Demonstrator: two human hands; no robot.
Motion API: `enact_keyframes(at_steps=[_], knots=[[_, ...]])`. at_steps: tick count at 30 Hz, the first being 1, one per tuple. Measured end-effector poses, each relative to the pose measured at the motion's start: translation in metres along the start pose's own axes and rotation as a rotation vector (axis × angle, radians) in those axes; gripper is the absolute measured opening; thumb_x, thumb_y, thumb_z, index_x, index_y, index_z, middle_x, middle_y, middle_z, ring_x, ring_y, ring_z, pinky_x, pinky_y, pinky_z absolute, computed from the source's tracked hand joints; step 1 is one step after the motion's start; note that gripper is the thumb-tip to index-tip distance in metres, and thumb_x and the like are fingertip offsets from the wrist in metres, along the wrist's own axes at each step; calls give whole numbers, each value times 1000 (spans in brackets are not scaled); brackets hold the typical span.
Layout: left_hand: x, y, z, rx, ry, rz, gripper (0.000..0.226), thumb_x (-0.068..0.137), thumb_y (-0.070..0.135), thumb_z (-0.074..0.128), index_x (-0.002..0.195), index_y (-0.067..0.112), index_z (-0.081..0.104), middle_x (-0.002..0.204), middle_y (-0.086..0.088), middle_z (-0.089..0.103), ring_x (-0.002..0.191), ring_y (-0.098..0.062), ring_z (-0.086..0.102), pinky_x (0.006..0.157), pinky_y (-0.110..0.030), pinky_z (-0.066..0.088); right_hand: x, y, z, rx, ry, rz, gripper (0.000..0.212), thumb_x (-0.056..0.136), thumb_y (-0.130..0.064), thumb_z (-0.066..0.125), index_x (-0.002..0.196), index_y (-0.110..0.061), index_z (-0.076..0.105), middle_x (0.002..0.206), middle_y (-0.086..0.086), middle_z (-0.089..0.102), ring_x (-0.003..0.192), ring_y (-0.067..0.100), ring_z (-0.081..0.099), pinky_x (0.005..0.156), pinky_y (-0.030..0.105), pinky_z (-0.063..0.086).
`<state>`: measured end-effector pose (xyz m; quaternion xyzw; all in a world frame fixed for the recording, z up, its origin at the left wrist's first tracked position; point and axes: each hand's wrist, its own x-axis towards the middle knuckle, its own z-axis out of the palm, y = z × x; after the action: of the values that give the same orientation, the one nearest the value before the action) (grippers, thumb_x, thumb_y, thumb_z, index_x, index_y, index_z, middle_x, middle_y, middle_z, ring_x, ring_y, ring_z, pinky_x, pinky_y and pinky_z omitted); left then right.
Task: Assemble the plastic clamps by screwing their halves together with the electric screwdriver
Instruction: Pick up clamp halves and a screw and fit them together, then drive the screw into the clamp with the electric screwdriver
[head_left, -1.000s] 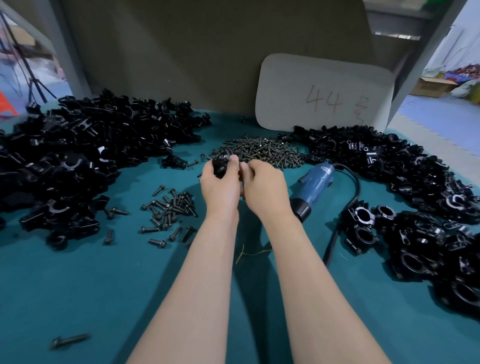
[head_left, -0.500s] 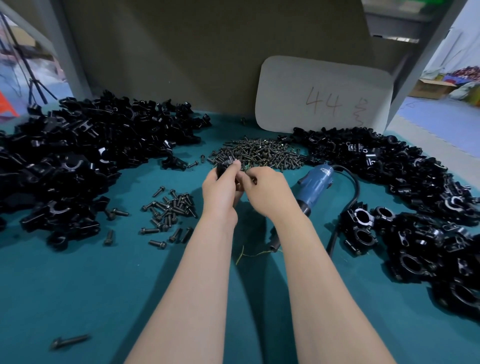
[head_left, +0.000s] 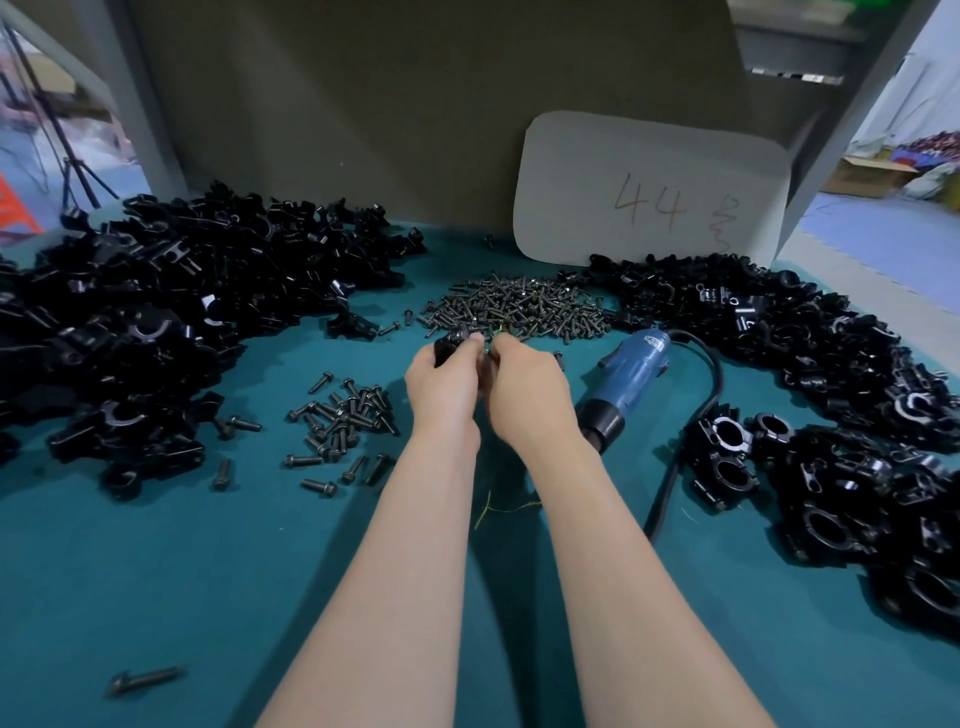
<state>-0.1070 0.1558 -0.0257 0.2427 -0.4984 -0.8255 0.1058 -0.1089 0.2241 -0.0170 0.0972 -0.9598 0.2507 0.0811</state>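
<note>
— Both hands have hardly moved since a moment ago; they stay at the near edge of the screw pile (head_left: 519, 309).
— What do they hold?
— The left hand (head_left: 441, 387) grips a black clamp (head_left: 451, 344). The right hand (head_left: 524, 389) has its fingers curled against it; whether they pinch a screw, I cannot tell.
— And the screwdriver (head_left: 628, 376)?
— It lies just beside the right hand, untouched. I think the screw should sit straight in its hole, halves aligned, before taking the tool.

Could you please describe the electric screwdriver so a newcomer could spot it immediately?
Find the pale card marked 44 at the back of the table. Below it, beside the right hand, lies the electric screwdriver: the only blue item among black parts.
</note>
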Motion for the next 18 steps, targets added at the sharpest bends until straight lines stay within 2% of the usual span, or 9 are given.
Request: enact_keyframes(at_steps=[2, 5, 7, 9, 10, 11, 13, 15, 18], knots=[[1, 1, -1, -39, -9, -19, 14, 90, 14, 66, 79, 16, 56, 73, 1, 59, 63, -10, 54, 55, -20, 42, 0, 0, 0, 48, 31, 23, 16, 98, -23, 45, 85, -14, 43, 78, 7, 55, 72, 27, 50, 61, 33, 36], [1, 6, -1, -89, -27, -38, 14, 90, 15, 66, 80, 15, 55, 73, 0, 59, 60, -11, 53, 47, -18, 43, -1, -1, -4, 90, 37, 18, 35, 100, -35, 42, 70, -16, 44, 68, 1, 52, 68, 26, 50, 59, 31, 35], [2, 8, -2, -123, -41, -63, 12, 91, 16, 65, 83, 14, 56, 80, -4, 62, 64, -13, 58, 53, -19, 49, 0, 2, -12, 140, 19, 27, 39, 99, -41, 42, 69, -18, 49, 68, 0, 54, 67, 23, 53, 59, 29, 38], [2, 8, -3, -199, -51, -94, 11, 92, 16, 65, 86, 12, 56, 90, -9, 64, 71, -16, 63, 65, -21, 56, 2, 10, -25, 181, 99, 92, 36, 98, -47, 43, 86, -17, 60, 85, 2, 62, 75, 18, 56, 63, 27, 41], [3, 7, -4, -229, -51, -106, 12, 92, 16, 65, 87, 11, 55, 93, -10, 63, 72, -16, 64, 70, -21, 57, 4, 18, -31, 160, 186, 158, 34, 96, -47, 46, 100, -17, 61, 103, 5, 60, 88, 19, 57, 71, 28, 42], [3, 6, -4, -244, -51, -114, 14, 92, 17, 65, 87, 10, 54, 95, -10, 63, 74, -17, 65, 74, -22, 58, 5, 28, -36, 120, 252, 249, 36, 94, -46, 51, 115, -17, 57, 121, 8, 52, 105, 25, 52, 83, 32, 42], [4, 6, -5, -251, -52, -121, 19, 91, 18, 67, 85, 11, 50, 92, -7, 61, 75, -17, 67, 80, -26, 58, 4, 44, -44, 54, 220, 444, 56, 90, -47, 59, 135, -17, 42, 142, 13, 30, 125, 35, 36, 98, 42, 37], [5, 5, -3, -241, -73, -122, 21, 91, 19, 67, 83, 12, 48, 89, -5, 58, 78, -18, 68, 85, -29, 56, 2, 52, -46, 3, 114, 546, 73, 86, -48, 63, 143, -16, 29, 148, 15, 20, 128, 38, 30, 100, 42, 36], [6, 3, -1, -186, -104, -104, 12, 93, 15, 63, 93, 8, 53, 98, -5, 59, 83, -18, 68, 87, -28, 55, 2, 61, -46, 21, 80, 596, 84, 84, -45, 68, 147, -19, 19, 148, 15, 17, 125, 41, 37, 94, 41, 39]])
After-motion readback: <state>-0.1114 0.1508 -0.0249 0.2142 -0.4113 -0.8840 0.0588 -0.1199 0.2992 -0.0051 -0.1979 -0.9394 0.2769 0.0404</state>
